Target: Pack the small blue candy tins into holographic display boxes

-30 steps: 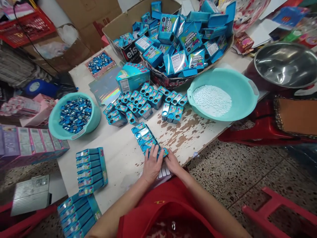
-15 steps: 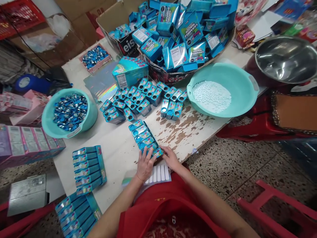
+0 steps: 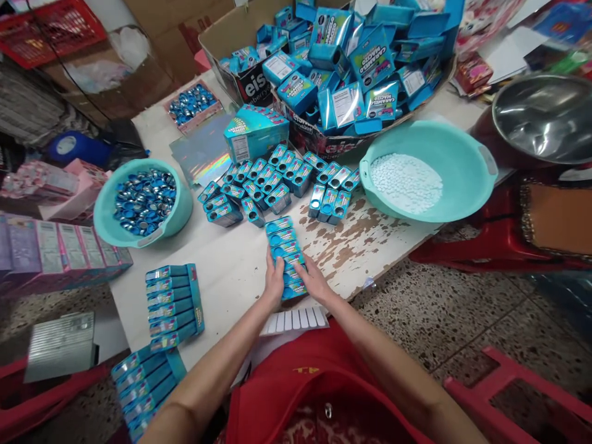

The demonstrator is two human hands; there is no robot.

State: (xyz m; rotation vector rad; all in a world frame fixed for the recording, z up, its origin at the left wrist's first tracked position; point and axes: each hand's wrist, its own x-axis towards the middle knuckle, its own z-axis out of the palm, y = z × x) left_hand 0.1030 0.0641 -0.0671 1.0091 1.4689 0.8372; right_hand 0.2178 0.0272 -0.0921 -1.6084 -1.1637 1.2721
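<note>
L side of table point(image 3: 226, 259): teal bowl point(image 3: 184, 209) w/ blue & silver caps point(image 3: 145, 200). Mid: L hand point(image 3: 274, 280) grips L side of row of blue tins point(image 3: 282, 228), can't tell if lifted; white label strip point(image 3: 296, 320) nr the person's apron point(image 3: 296, 357); R hand point(image 3: 316, 282) grips the row's R side. Farther R: 2nd teal bowl point(image 3: 469, 169) w/ white pellets point(image 3: 407, 185).

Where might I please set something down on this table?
Bare tabletop shows between the bowl of caps and the held boxes, and between the right hand and the bowl of white pellets. Crowded behind: standing boxes and a heaped carton.
</note>
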